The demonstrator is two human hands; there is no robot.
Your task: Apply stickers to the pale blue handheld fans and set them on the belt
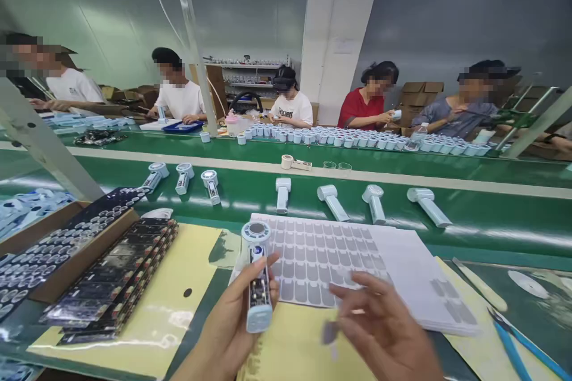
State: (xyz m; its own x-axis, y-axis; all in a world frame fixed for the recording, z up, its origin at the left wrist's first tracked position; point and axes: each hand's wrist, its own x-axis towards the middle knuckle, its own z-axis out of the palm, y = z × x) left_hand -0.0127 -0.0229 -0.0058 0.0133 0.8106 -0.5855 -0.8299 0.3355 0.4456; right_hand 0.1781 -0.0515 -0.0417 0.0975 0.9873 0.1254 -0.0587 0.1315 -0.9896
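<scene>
My left hand (227,315) is wrapped round the handle of a light blue handheld fan (259,317), held upright with its round head at the top. The handle's front is off, so a battery and a circuit board show inside. Low on the right, my right hand (388,327) is blurred by motion and pinches a small grey sticker (329,332) between thumb and finger. Behind both hands lies a white sheet of grey stickers (308,274) in rows, several of them peeled away near its front edge.
Stacked circuit boards (116,274) and a cardboard box (84,256) of round parts stand left. Blue-handled pliers (513,339) and a pale blade-like tool (480,284) lie right. Several fans (375,202) rest on the green conveyor belt (304,193). Co-workers (290,104) sit across it.
</scene>
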